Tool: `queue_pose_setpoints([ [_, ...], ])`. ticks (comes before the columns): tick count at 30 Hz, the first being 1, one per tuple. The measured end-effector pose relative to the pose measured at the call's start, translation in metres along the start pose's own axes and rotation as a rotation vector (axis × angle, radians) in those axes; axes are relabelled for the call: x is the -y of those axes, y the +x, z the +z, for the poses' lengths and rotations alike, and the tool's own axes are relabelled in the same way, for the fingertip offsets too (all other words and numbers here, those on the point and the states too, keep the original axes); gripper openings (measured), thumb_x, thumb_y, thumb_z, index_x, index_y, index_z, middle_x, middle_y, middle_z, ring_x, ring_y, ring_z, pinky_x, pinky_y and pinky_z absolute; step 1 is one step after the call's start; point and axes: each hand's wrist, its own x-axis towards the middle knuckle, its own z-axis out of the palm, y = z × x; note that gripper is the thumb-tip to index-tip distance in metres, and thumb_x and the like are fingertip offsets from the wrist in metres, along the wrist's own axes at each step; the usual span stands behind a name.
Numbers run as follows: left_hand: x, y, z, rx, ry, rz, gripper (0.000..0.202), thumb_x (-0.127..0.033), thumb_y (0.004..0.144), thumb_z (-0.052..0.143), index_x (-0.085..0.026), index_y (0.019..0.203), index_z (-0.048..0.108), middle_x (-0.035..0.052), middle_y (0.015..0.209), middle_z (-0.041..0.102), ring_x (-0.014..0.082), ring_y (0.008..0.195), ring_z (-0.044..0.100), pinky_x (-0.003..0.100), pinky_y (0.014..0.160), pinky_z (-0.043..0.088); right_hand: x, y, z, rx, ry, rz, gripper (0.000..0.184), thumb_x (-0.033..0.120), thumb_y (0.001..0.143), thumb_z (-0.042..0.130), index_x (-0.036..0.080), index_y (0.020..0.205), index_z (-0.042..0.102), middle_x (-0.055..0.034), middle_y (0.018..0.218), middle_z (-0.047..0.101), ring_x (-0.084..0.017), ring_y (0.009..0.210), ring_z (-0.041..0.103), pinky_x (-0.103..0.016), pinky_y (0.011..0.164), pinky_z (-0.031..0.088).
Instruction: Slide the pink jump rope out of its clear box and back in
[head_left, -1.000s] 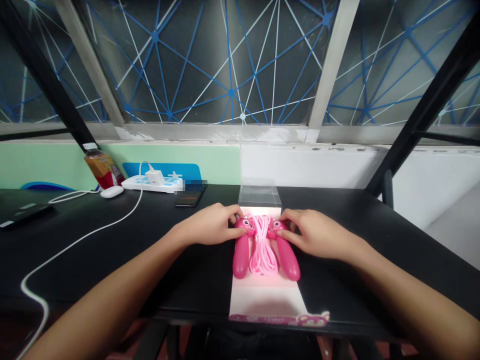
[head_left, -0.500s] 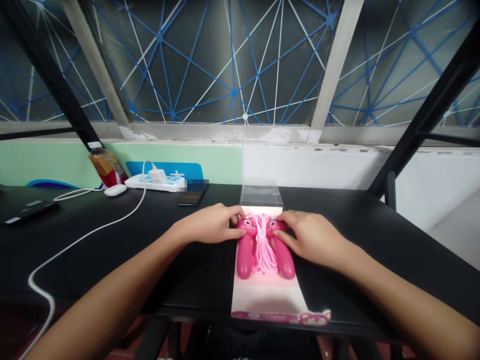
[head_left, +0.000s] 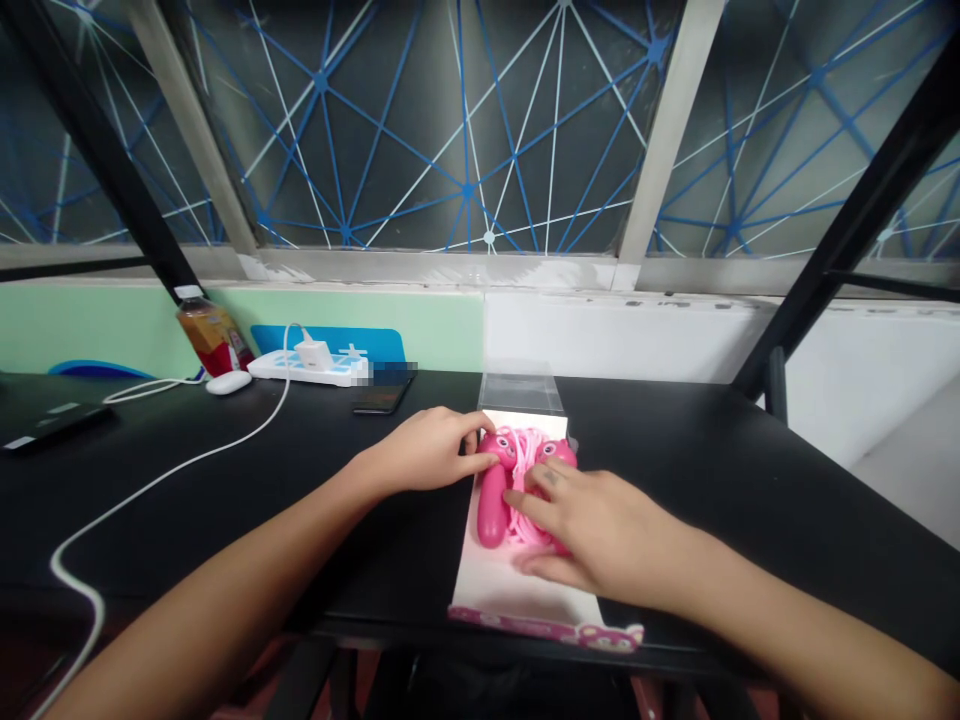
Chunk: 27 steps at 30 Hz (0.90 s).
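While the left hand (head_left: pixel 424 450) has its thumb and fingers clamped on the rounded, animal-faced top of a glossy deep-pink plastic handle (head_left: pixel 493 510), the right hand (head_left: pixel 600 530) lies over the neighbouring matching pink handle with a face (head_left: pixel 550 452). Its fingers are spread apart and reach across a looped bundle of pale pink cord (head_left: pixel 517 528) between the two handles; whether they grip anything cannot be told, since the palm side is hidden. The second handle's face shows above the fingers, but most of its lower part is covered.

Both handles and the cord lie on a long white card insert (head_left: pixel 487 588), whose near end carries a purple-pink printed edge with an animal face. Just beyond its far end is a clear plastic box (head_left: pixel 521 390). Everything rests on a black bench (head_left: pixel 675 420), the insert's near end close to the front edge.

Farther left are a dark flat phone (head_left: pixel 381 395), a white power strip (head_left: pixel 337 374) with a white plug-in charger (head_left: pixel 313 353), and an orange-and-red labelled bottle with a white cap (head_left: pixel 210 332).
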Motion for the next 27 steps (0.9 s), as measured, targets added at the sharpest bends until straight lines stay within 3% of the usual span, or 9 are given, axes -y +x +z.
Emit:
queue_pose_setpoints([
  [3, -0.001, 0.000, 0.004, -0.051, 0.034, 0.000, 0.028, -0.040, 0.087, 0.061, -0.024, 0.110, 0.064, -0.0017, 0.077, 0.070, 0.0146, 0.066, 0.062, 0.025, 0.061, 0.039, -0.004, 0.001, 0.005, 0.008, -0.015, 0.015, 0.035, 0.040, 0.091, 0.056, 0.018, 0.118, 0.060, -0.0107, 0.102, 0.063, -0.025, 0.089, 0.059, -0.031, 0.061, 0.042],
  [9, 0.004, 0.004, 0.006, -0.189, -0.010, -0.025, 0.024, -0.036, 0.093, 0.050, -0.021, 0.105, 0.064, -0.0002, 0.078, 0.067, 0.0145, 0.071, 0.061, 0.026, 0.067, 0.045, -0.018, -0.003, 0.014, -0.002, 0.015, 0.035, 0.040, 0.032, 0.091, 0.056, 0.020, 0.128, 0.057, -0.0116, 0.104, 0.062, -0.025, 0.090, 0.060, -0.033, 0.065, 0.045],
  [14, 0.024, 0.010, 0.009, -0.257, 0.005, 0.002, 0.031, -0.032, 0.092, 0.050, -0.021, 0.120, 0.060, 0.0067, 0.124, 0.062, 0.0210, 0.109, 0.060, 0.034, 0.091, 0.049, -0.022, -0.001, 0.012, 0.026, 0.073, 0.053, 0.041, 0.029, 0.092, 0.053, 0.018, 0.131, 0.056, -0.0128, 0.109, 0.062, -0.025, 0.091, 0.061, -0.036, 0.070, 0.049],
  [17, 0.037, 0.017, 0.013, -0.249, -0.009, 0.005, 0.039, -0.032, 0.094, 0.046, -0.021, 0.130, 0.054, 0.0084, 0.142, 0.051, 0.0225, 0.129, 0.049, 0.038, 0.107, 0.041, -0.020, 0.000, 0.009, 0.057, 0.088, 0.031, 0.039, 0.030, 0.094, 0.050, 0.018, 0.131, 0.056, -0.0127, 0.110, 0.063, -0.026, 0.094, 0.061, -0.038, 0.074, 0.050],
  [20, 0.045, 0.023, 0.018, -0.202, -0.034, -0.001, 0.044, -0.033, 0.095, 0.044, -0.020, 0.137, 0.050, 0.0085, 0.149, 0.044, 0.0218, 0.138, 0.040, 0.039, 0.115, 0.031, -0.020, 0.000, 0.008, 0.081, 0.079, 0.010, 0.039, 0.029, 0.094, 0.049, 0.019, 0.132, 0.055, -0.0134, 0.113, 0.063, -0.028, 0.100, 0.061, -0.041, 0.079, 0.050],
  [23, 0.046, 0.025, 0.019, -0.159, -0.058, -0.002, 0.041, -0.032, 0.095, 0.044, -0.020, 0.134, 0.053, 0.0084, 0.147, 0.046, 0.0222, 0.137, 0.041, 0.040, 0.113, 0.034, -0.020, 0.000, 0.006, 0.091, 0.078, -0.005, 0.040, 0.029, 0.094, 0.050, 0.020, 0.132, 0.055, -0.0140, 0.118, 0.062, -0.029, 0.102, 0.061, -0.042, 0.079, 0.050],
  [27, 0.041, 0.021, 0.014, -0.186, -0.081, -0.028, 0.029, -0.036, 0.091, 0.050, -0.021, 0.113, 0.061, 0.0096, 0.144, 0.049, 0.0255, 0.122, 0.055, 0.039, 0.099, 0.047, -0.017, -0.002, 0.000, 0.082, 0.140, -0.054, 0.039, 0.032, 0.093, 0.051, 0.022, 0.130, 0.055, -0.0123, 0.120, 0.062, -0.027, 0.102, 0.061, -0.039, 0.079, 0.050],
])
